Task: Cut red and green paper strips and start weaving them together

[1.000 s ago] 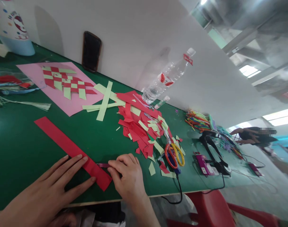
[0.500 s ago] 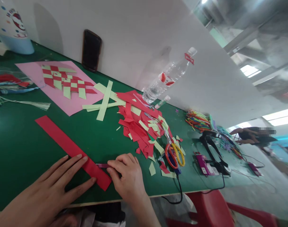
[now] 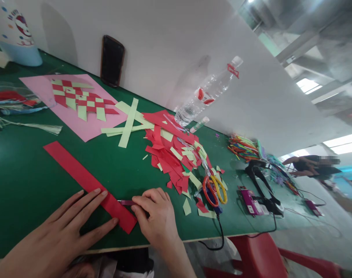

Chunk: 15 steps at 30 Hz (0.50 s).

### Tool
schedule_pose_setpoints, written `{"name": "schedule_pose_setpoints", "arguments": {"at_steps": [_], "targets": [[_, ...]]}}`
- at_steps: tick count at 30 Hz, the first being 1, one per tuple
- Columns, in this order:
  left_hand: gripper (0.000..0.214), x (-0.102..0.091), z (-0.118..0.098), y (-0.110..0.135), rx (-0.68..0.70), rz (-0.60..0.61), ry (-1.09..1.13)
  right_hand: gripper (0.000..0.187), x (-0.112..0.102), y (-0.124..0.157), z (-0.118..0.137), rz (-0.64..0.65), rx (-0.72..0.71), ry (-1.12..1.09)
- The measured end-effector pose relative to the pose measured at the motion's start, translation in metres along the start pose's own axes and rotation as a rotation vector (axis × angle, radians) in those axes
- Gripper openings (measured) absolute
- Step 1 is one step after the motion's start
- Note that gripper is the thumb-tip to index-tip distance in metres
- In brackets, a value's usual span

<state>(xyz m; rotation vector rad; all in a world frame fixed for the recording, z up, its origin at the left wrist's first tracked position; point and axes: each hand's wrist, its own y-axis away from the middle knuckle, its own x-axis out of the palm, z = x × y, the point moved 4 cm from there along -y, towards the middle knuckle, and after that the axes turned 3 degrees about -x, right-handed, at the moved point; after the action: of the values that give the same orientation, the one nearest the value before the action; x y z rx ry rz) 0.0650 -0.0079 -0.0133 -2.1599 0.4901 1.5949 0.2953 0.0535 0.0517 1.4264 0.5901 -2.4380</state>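
Note:
A long red paper strip (image 3: 77,170) lies slantwise on the green table. My left hand (image 3: 68,227) rests flat on its lower part, fingers spread, pressing the paper down. In my right hand (image 3: 155,212), pinched between thumb and fingers, is a slim purple craft knife (image 3: 126,202); its thin tip meets the strip's right edge. Behind, on a pink paper sheet (image 3: 90,133), sits a woven red and pale green paper fish (image 3: 80,98). Pale green strips (image 3: 128,123) cross one another beside it.
Red and green paper scraps (image 3: 167,162) pile up right of the strip, with scissors (image 3: 213,189) on them. A water bottle (image 3: 205,96) and a phone (image 3: 112,61) lean on the wall. Further right are a black strap (image 3: 261,181) and a red chair (image 3: 259,255). A person (image 3: 312,166) is in the background.
Both hands, the strip and the knife keep almost the same places. The view has shifted very slightly.

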Motion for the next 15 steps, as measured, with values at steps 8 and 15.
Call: {"name": "schedule_pose_setpoints", "arguments": {"at_steps": [8, 15], "targets": [[0.091, -0.0005, 0.002, 0.001, -0.021, -0.009, 0.057, 0.015, -0.0014, -0.0014, 0.0048, -0.011, -0.022, 0.019], [0.091, -0.0021, 0.0015, 0.0002, -0.002, -0.066, 0.064, 0.015, 0.0031, -0.0035, 0.0074, 0.006, -0.023, 0.007]]}}
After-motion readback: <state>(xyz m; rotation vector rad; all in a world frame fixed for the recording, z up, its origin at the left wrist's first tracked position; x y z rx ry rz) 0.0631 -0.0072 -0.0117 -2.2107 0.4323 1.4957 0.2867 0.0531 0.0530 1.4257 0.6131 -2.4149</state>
